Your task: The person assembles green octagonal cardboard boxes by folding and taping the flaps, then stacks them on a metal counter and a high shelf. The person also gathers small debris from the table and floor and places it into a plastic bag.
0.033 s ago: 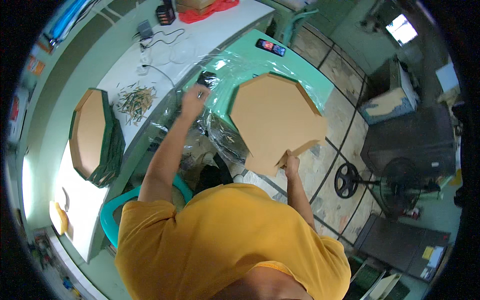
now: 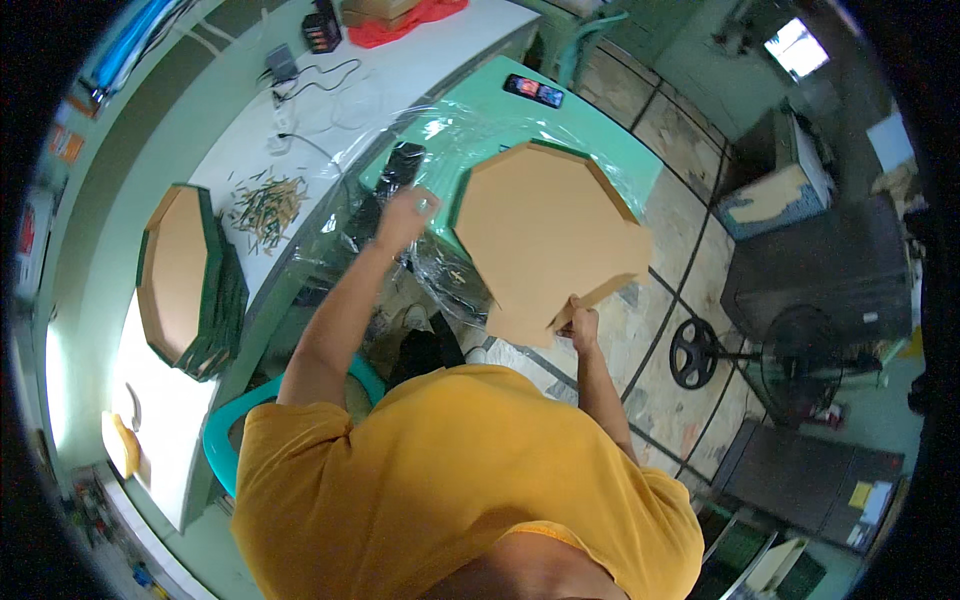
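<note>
A brown octagonal cardboard box tray [image 2: 550, 220] with dark green outer sides lies partly on the green table, its near end reaching past the edge. My right hand [image 2: 580, 328] grips the near edge of this tray, fingers closed around the cardboard near a flap. My left hand [image 2: 405, 220] hovers left of the tray over clear plastic sheeting [image 2: 445, 262]. Its fingers are curled together; whatever they hold, if anything, cannot be made out. Just beyond the left hand lies a black object [image 2: 402, 163] beside the plastic.
On the white counter to the left stand stacked octagonal trays [image 2: 180, 275] and a heap of small cardboard strips [image 2: 268, 210]. A phone [image 2: 533, 90] lies on the green table [image 2: 625, 165]. A teal chair [image 2: 220, 435] is near my left elbow; a dark fan [image 2: 800, 365] stands right.
My left hand has come nearer to me and slightly right, uncovering more of the black object. My right hand keeps its grip on the tray.
</note>
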Action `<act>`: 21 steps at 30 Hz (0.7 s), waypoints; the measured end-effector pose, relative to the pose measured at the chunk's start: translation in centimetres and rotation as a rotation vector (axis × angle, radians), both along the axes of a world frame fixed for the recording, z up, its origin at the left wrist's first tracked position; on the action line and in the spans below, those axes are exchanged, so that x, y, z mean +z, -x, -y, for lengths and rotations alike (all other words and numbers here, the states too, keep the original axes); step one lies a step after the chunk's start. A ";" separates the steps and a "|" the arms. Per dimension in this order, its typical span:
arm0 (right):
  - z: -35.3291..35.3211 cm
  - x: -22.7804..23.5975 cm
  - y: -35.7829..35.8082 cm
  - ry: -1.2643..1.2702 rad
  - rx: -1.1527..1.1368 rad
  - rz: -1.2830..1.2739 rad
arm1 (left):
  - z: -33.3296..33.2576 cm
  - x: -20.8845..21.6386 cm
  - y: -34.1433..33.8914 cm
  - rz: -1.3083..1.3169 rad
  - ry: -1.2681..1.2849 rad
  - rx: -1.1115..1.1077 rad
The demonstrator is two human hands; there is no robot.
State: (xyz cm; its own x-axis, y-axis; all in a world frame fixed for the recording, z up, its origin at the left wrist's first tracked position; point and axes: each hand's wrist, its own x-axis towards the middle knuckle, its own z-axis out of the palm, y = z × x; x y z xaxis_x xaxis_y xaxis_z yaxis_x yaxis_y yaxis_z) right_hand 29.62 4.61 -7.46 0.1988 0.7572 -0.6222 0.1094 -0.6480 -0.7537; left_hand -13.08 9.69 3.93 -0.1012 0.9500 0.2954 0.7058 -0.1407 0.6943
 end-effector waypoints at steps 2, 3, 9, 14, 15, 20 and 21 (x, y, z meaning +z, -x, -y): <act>0.0 2.4 -1.1 0.049 0.251 0.375 | 1.6 -2.0 -5.6 -0.041 0.267 -0.423; 0.4 3.6 -1.5 0.027 0.383 0.633 | 2.7 -3.2 -7.7 -0.161 0.241 -0.551; 1.6 6.1 -2.6 -0.848 0.720 1.172 | 4.1 -7.4 -10.3 -0.367 0.143 -0.640; -0.9 5.0 -2.6 -0.852 1.042 1.044 | 3.0 -7.8 -10.0 -0.500 0.123 -0.657; -1.6 5.0 -2.5 -0.902 1.062 1.048 | 2.8 -7.8 -10.1 -0.573 0.203 -0.682; -5.4 5.4 -0.9 -0.763 1.068 0.964 | 2.1 -8.2 -10.3 -0.504 0.103 -0.673; -5.9 5.3 -0.6 -0.751 1.076 0.940 | 1.8 -8.2 -10.4 -0.470 0.018 -0.666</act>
